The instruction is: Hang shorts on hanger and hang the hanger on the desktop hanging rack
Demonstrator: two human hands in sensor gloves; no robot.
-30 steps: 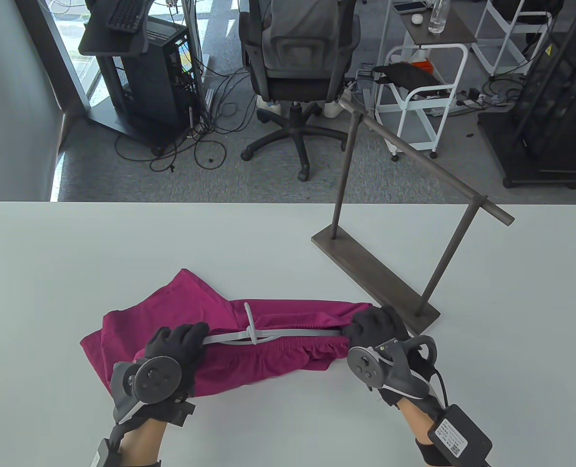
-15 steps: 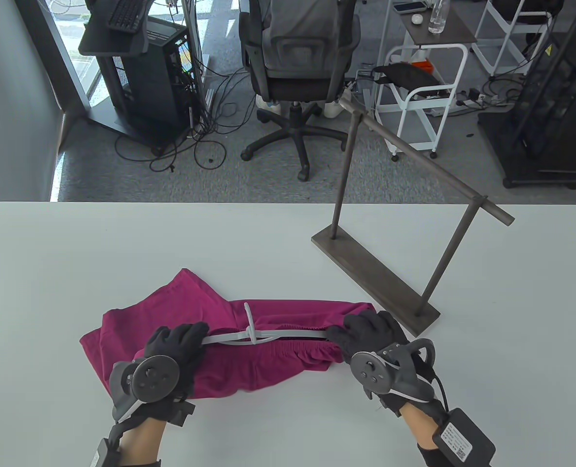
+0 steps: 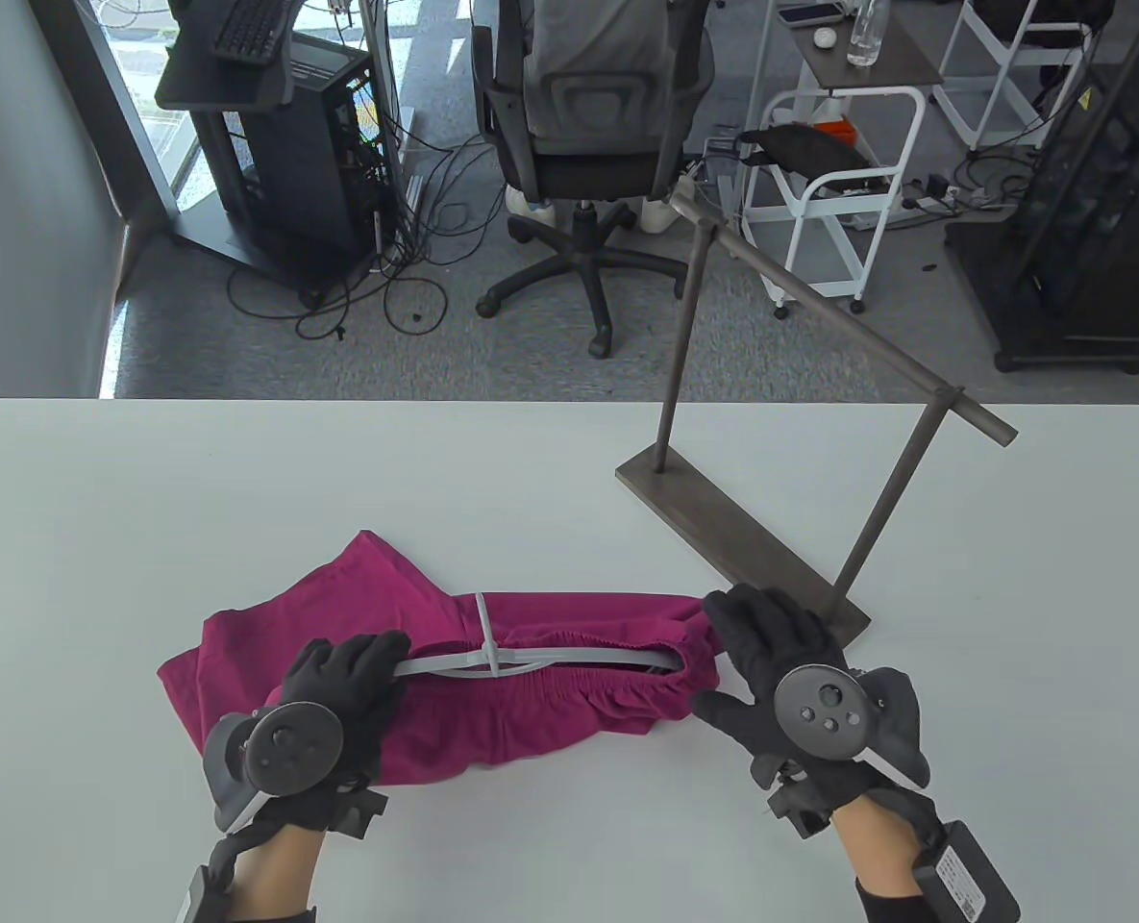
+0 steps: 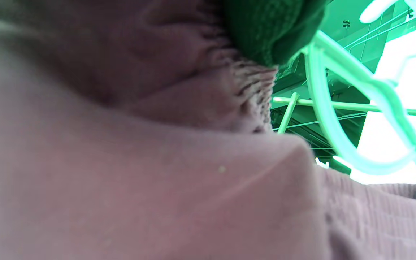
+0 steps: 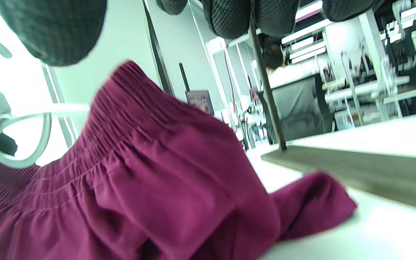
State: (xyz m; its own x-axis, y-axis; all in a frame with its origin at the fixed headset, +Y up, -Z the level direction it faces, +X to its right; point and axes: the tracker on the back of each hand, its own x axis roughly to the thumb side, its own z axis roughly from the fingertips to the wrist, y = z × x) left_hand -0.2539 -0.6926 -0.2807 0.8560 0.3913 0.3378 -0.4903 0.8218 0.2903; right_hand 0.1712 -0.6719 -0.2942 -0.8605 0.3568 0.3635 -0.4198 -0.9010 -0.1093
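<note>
Magenta shorts (image 3: 415, 673) flat at table's (image 3: 531, 461) 6 o'clock, hanger (image 3: 531, 661) tucked in waistband, left hand (image 3: 338, 687) pinching its end, right hand (image 3: 780, 663) spread, holding nothing; likely slipping off once lifted toward rack (image 3: 752, 538) at 3 o'clock.

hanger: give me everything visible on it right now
The hanger is light grey and looks like plastic, with a thin bar and a short hook at its middle that points away from the person. It lies flat along the waistband of the magenta shorts on the table, its right end tucked inside the waistband opening. The left hand grips its left end. The right hand is open at the waistband's right end, off the hanger.
</note>
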